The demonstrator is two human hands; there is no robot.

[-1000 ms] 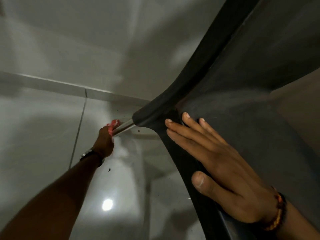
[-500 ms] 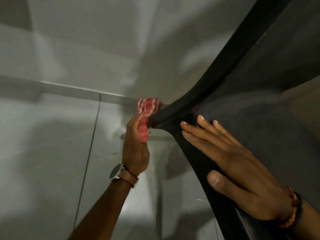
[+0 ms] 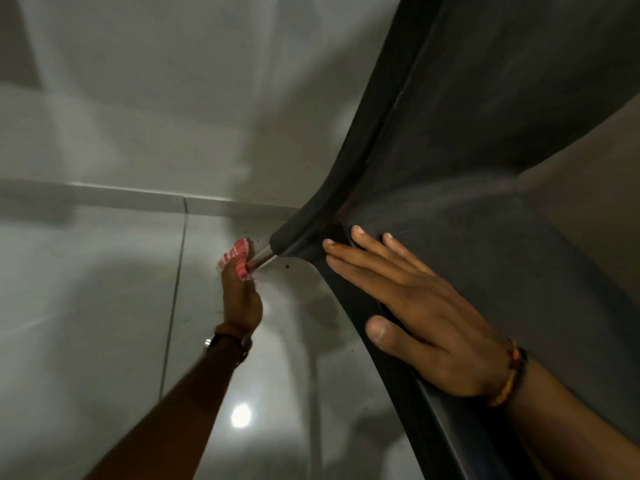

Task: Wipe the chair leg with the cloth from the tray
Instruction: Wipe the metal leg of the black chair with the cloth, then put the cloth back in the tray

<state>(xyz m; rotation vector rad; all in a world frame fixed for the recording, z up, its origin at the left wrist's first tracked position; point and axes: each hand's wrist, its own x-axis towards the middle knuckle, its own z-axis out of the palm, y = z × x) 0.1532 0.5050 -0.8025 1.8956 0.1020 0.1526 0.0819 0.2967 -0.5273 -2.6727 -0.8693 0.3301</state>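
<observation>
While I keep the chair (image 3: 485,168) braced, here's the list. Left hand (image 3: 240,299): clamped on the red-striped cloth (image 3: 239,259), cloth wrapped round the metal leg (image 3: 262,258) just below the black seat socket. Right hand (image 3: 426,306): flat & open on the seat, fingers spread, gripping nothing. Leg: only a short shiny bit shows betw. cloth & socket; rest hidden behind the hand. Floor (image 3: 86,306): grey tiles, a few specks nr the leg. Status, my guess: cloth fetched, wiping under way; lower leg prob. not finished. Tray: not in view.
</observation>
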